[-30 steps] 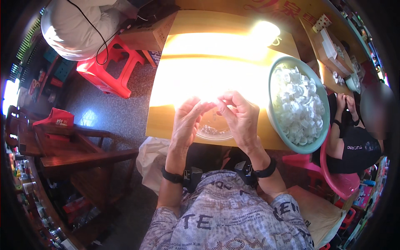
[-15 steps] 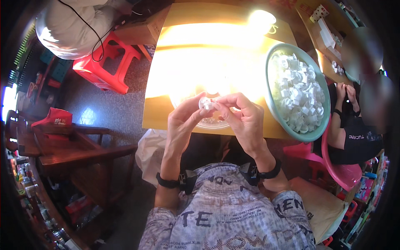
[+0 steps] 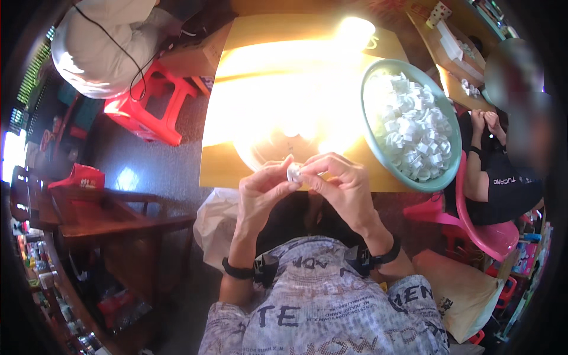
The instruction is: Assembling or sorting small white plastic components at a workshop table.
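A small white plastic piece (image 3: 293,173) with a round edge is between my two hands, just above the table's near edge. My left hand (image 3: 265,188) pinches it between thumb and fingertips. From the other side, my right hand (image 3: 341,182) has its thumb and forefinger closed at the piece; whether they also hold a smaller part is hidden. Behind my fingers lies a shallow round dish (image 3: 248,152), its contents mostly lost in glare. To the right is a pale green basin (image 3: 368,127) heaped with similar white plastic pieces (image 3: 417,127).
The yellow table (image 3: 216,171) is washed out by a bright lamp (image 3: 358,32). At right a person in a black shirt (image 3: 503,192) sits on a pink chair (image 3: 491,239). A red stool (image 3: 168,118) and wooden chair (image 3: 112,222) stand at left. A sack (image 3: 455,290) lies lower right.
Both hands have come down and nearer to me with the white piece, which is turned so its round side shows. More of the dish shows. The view has shifted slightly.
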`<state>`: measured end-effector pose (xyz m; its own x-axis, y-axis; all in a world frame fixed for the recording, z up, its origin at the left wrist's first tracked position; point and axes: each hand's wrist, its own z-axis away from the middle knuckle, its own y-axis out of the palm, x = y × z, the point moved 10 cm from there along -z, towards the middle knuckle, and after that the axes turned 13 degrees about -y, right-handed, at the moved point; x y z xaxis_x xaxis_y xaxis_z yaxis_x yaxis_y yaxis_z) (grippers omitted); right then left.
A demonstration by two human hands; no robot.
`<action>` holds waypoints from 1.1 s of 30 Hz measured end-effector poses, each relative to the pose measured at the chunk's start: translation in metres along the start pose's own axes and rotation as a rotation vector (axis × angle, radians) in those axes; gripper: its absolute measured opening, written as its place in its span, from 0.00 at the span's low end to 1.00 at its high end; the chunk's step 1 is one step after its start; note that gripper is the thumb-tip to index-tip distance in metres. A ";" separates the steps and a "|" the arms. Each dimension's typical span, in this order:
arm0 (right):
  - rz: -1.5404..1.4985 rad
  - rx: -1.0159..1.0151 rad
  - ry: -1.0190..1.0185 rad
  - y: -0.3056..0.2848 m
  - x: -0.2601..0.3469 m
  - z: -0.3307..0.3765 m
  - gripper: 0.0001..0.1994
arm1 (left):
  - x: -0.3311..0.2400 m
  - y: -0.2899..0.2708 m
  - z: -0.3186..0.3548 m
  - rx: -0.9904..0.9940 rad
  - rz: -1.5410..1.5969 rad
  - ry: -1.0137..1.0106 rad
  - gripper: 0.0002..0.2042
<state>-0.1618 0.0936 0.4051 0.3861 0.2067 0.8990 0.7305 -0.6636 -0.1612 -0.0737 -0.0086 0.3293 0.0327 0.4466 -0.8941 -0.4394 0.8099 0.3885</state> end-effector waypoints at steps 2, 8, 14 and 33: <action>-0.053 -0.020 0.070 -0.006 -0.008 0.009 0.03 | -0.004 0.011 -0.001 0.043 -0.011 0.032 0.19; 0.033 -0.117 -0.019 -0.037 0.013 0.015 0.03 | -0.012 0.044 -0.005 0.072 -0.050 0.000 0.20; 0.365 -0.361 -0.056 -0.121 0.037 0.033 0.03 | -0.028 0.078 -0.022 0.093 -0.196 0.039 0.19; 1.190 -0.537 0.006 -0.258 0.038 0.047 0.10 | -0.043 0.016 -0.027 -0.235 -1.315 0.217 0.14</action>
<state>-0.3097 0.3064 0.4616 0.6325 -0.7051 0.3207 -0.3705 -0.6390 -0.6741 -0.1060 -0.0254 0.3678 0.4129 -0.6884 -0.5963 -0.3350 0.4940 -0.8023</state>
